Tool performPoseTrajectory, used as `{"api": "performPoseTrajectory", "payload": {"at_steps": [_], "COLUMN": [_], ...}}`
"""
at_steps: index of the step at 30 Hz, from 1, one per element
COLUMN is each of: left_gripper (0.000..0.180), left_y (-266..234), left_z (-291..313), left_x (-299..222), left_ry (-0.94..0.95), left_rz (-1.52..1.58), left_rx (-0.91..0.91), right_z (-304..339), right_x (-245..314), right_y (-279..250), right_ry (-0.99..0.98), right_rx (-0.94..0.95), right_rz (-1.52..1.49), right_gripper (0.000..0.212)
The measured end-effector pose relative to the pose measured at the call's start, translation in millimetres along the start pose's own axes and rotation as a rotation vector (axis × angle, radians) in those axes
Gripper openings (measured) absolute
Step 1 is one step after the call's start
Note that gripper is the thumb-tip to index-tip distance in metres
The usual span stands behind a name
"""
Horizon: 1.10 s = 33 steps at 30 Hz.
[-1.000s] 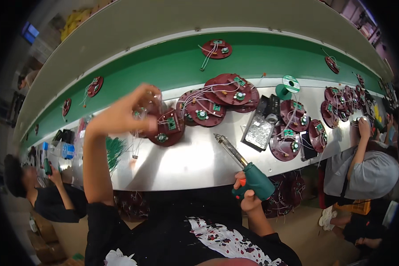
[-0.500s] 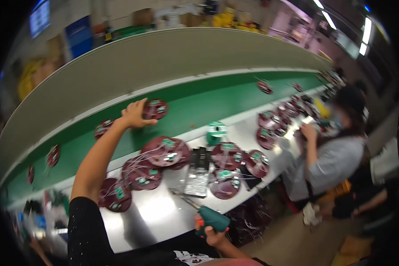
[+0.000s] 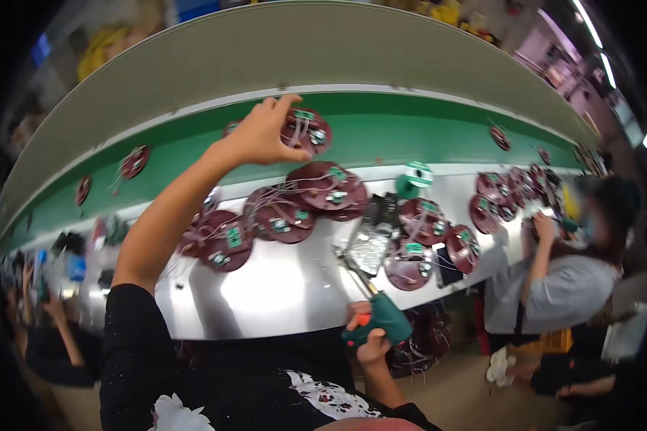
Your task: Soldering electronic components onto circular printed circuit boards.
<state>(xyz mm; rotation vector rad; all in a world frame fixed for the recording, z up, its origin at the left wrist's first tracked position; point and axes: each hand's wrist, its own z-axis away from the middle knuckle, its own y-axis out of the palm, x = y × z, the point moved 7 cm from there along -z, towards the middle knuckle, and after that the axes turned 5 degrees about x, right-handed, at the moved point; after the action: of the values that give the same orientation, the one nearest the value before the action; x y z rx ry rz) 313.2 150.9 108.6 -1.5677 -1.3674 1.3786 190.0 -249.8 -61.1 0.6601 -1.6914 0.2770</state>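
My left hand (image 3: 262, 135) reaches over the green belt, thumb and fingers spread about the left side of a maroon disc (image 3: 316, 134) with a small green board and white wires. Its fingers overlap the disc's edge; no firm grip shows. Low over the bench's front edge, my right hand (image 3: 370, 348) is closed round the handle of a green soldering gun (image 3: 389, 320) with an orange trigger. Its thin metal tip points up and left, towards a black and silvery slab (image 3: 372, 246). Wired maroon discs (image 3: 226, 242) overlap on the metal bench left of the slab.
More discs (image 3: 408, 267) lie right of the slab, near a green spool (image 3: 418, 177). Other discs (image 3: 134, 162) rest along the green belt (image 3: 381, 133). A co-worker (image 3: 553, 280) sits at the right; another person's arms (image 3: 61, 334) show far left. A tall beige panel (image 3: 323, 47) backs the belt.
The view has shifted, so the bench sits differently in the picture. My left hand has come further round the disc on the belt. My right hand still holds the soldering gun.
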Motion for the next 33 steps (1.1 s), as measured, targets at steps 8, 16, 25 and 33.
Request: {"api": "performPoseTrajectory", "payload": {"at_steps": [8,16,25,33], "left_gripper": [0.108,0.106,0.035,0.010], "left_y": [-50,46,-9,-32], "left_z": [223,336,395,409], "left_x": [-60,-84,-30,64], "left_ry": [0.014,-0.122,-0.372,-0.397], "left_rz": [0.225,0.273,0.220,-0.005], "left_rx": [-0.075,0.009,-0.373,-0.287], "right_z": [-15,-1,5,-1], "right_x": [9,8,5,4], "right_y": [18,35,82,96], "right_ry": [-0.067,-0.022,0.006,0.050], "right_rx": [0.015,0.006,0.178,0.188], "right_rz": [0.028,-0.009,-0.020,0.008], "right_gripper": [0.081,0.081,0.079,0.077]}}
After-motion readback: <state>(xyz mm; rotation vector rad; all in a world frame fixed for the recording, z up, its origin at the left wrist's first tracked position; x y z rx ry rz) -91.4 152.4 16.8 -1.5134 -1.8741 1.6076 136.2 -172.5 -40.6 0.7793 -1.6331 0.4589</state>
